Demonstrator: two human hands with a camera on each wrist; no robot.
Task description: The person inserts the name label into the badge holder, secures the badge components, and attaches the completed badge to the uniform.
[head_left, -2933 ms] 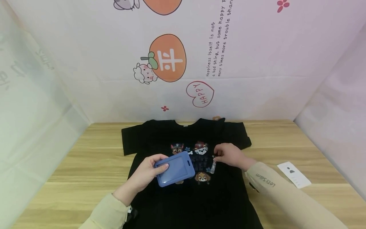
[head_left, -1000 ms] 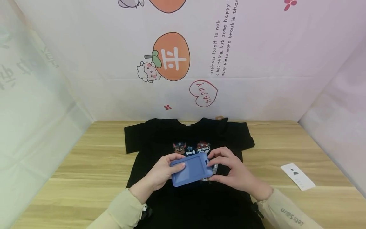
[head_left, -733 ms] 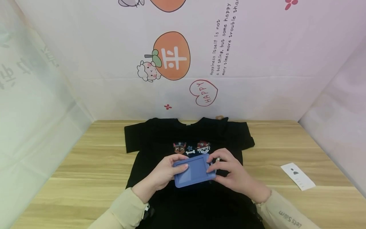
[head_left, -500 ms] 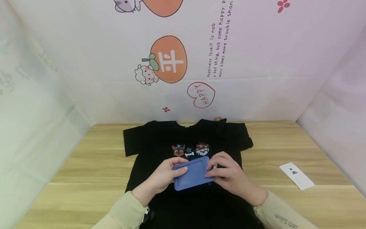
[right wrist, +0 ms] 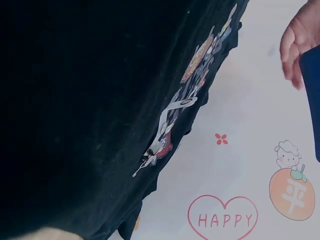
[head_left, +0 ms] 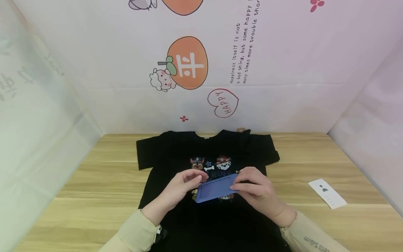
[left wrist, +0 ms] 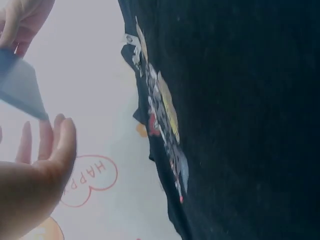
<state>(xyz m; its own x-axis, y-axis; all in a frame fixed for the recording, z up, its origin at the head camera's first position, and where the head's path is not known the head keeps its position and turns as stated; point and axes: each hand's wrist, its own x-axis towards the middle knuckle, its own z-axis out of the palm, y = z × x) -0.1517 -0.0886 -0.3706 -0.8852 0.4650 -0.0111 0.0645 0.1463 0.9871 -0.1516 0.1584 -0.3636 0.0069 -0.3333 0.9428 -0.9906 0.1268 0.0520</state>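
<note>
A: How far has it got? Start at the left.
B: The left hand [head_left: 179, 187] has its fingers loose, gripping nothing, by the left end of the blue card holder [head_left: 217, 189]. Whether a fingertip touches it, I can't tell.
A: And the holder itself?
B: Raised over the middle of the black T-shirt [head_left: 170, 150], tilted. The right hand [head_left: 262, 192] pinches its right end. No card shows in its window.
A: The clip?
B: The strap clip [right wrist: 163, 122] lies against the shirt's printed front, apart from the holder; pinned or just resting, I can't say. Farther right, the white card [head_left: 327, 194] lies by itself.
A: So what's done?
B: The shirt is spread out and the holder picked up. My judgement: it's early, with holder, clip and card all unjoined.
A: Now the surroundings?
B: Left, a pale side cloth [head_left: 47, 122]; then the wood-grain table [head_left: 100, 175], its boards running left to right. At the far side hangs a back cloth [head_left: 283, 98] with cartoon fruit and lettering. Right, another pale cloth [head_left: 371, 140].
</note>
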